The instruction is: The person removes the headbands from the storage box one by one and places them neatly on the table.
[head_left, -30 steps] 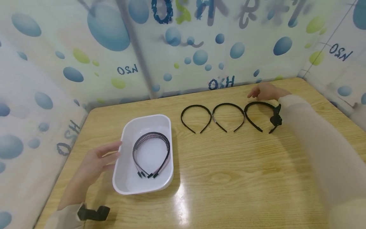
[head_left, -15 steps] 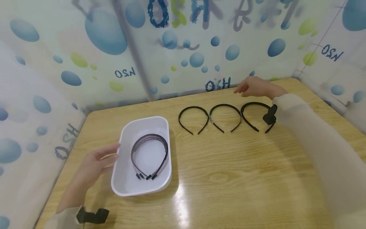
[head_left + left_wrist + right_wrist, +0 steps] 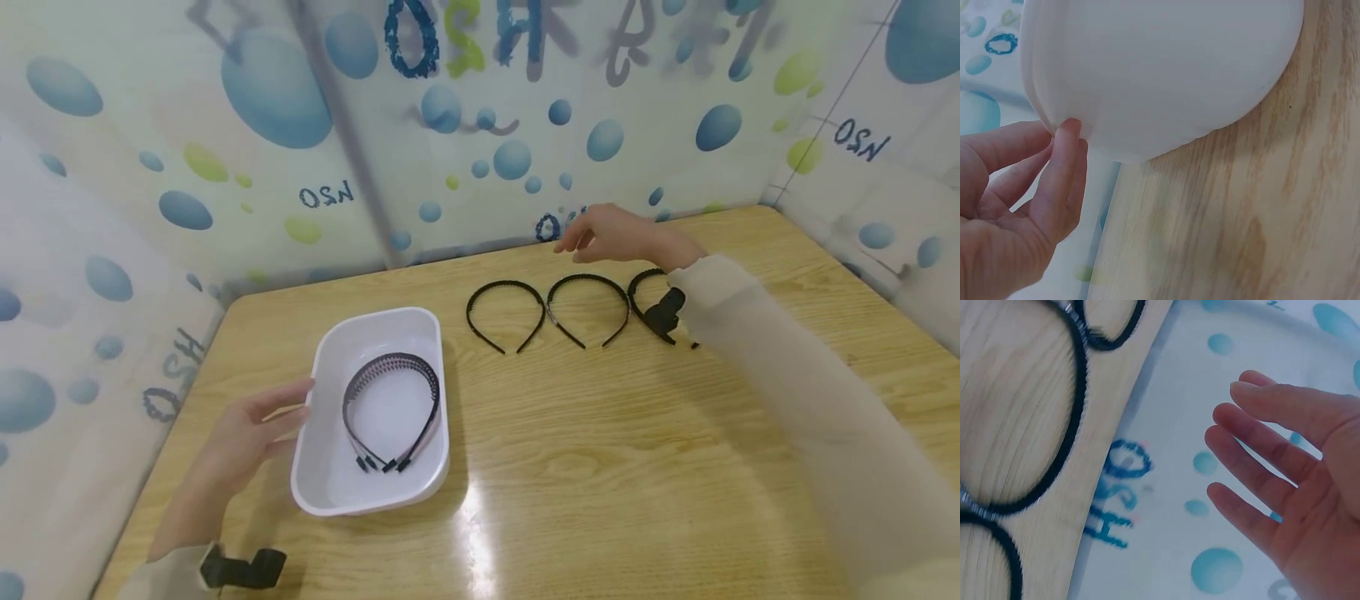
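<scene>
Against the left side of a white plastic basin (image 3: pixel 330 492), my left hand (image 3: pixel 240 433) rests its fingertips just below the rim. The left wrist view shows those fingertips touching the outer wall (image 3: pixel 1166 75). Inside the basin lie several thin toothed headbands (image 3: pixel 393 360), stacked together. My right hand (image 3: pixel 611 233) hovers behind the middle black headband (image 3: pixel 588 277), holding nothing, its fingers (image 3: pixel 1254 462) relaxed and apart. To the left lies another black headband (image 3: pixel 506 283). A third black headband (image 3: pixel 641 283), at the right, is partly hidden by my sleeve and wrist strap.
The wooden table (image 3: pixel 570 467) meets a wall (image 3: pixel 480 200) printed with blue and green bubbles along its back edge. A second wall stretch (image 3: pixel 67 333) stands close at the left. Dark straps (image 3: pixel 243 568) sit on both wrists.
My right hand has moved left along the back of the table, from behind the right headband to behind the middle one. My left hand stays at the basin; the view shifts slightly.
</scene>
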The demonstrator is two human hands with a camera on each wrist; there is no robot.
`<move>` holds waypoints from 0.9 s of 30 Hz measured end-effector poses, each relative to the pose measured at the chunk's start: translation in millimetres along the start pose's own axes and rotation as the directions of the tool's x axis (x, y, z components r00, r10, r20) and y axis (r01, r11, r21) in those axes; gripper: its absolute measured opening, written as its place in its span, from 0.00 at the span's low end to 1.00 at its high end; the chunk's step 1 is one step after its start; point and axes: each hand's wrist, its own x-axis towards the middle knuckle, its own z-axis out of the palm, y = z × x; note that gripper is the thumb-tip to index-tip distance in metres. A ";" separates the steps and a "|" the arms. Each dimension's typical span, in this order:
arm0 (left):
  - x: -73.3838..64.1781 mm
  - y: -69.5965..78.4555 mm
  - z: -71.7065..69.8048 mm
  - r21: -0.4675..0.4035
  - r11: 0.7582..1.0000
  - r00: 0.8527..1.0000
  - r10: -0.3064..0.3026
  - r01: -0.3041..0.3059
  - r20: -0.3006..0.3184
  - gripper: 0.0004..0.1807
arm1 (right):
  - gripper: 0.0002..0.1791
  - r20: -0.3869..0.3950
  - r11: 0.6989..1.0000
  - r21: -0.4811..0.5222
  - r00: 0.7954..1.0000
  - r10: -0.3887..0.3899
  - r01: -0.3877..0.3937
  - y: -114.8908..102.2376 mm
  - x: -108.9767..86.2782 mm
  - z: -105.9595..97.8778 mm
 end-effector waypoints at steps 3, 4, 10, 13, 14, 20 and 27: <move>-0.4 0.4 0.5 0.011 1.000 1.000 0.006 -0.006 -0.002 0.28 | 0.15 -0.004 0.999 0.016 0.999 -0.040 0.040 -15.2 6.0 5.9; -0.5 0.6 0.6 0.018 1.000 1.000 0.008 -0.008 -0.002 0.28 | 0.15 -0.006 0.998 0.022 0.999 -0.054 0.054 -19.8 8.3 8.2; -1.3 2.2 1.5 0.048 0.999 1.000 0.001 0.000 -0.010 0.30 | 0.14 0.003 0.987 0.066 0.989 -0.150 0.149 -41.1 26.5 27.3; -1.1 2.7 1.8 0.061 0.998 1.000 -0.010 0.011 -0.016 0.31 | 0.13 0.016 0.978 0.096 0.982 -0.189 0.187 -52.0 36.9 37.8; -0.9 2.7 1.9 0.061 0.998 1.000 -0.012 0.013 -0.016 0.31 | 0.13 0.021 0.975 0.105 0.980 -0.199 0.195 -55.6 40.3 41.5; -0.4 1.6 1.2 0.024 1.000 1.000 0.003 -0.003 -0.008 0.29 | 0.14 0.057 0.969 0.141 0.975 -0.213 0.203 -81.5 58.4 61.5; -1.3 -1.2 1.2 -0.011 1.000 1.000 0.023 -0.023 0.002 0.25 | 0.14 0.090 0.951 0.175 0.957 -0.275 0.256 -110.8 77.1 78.8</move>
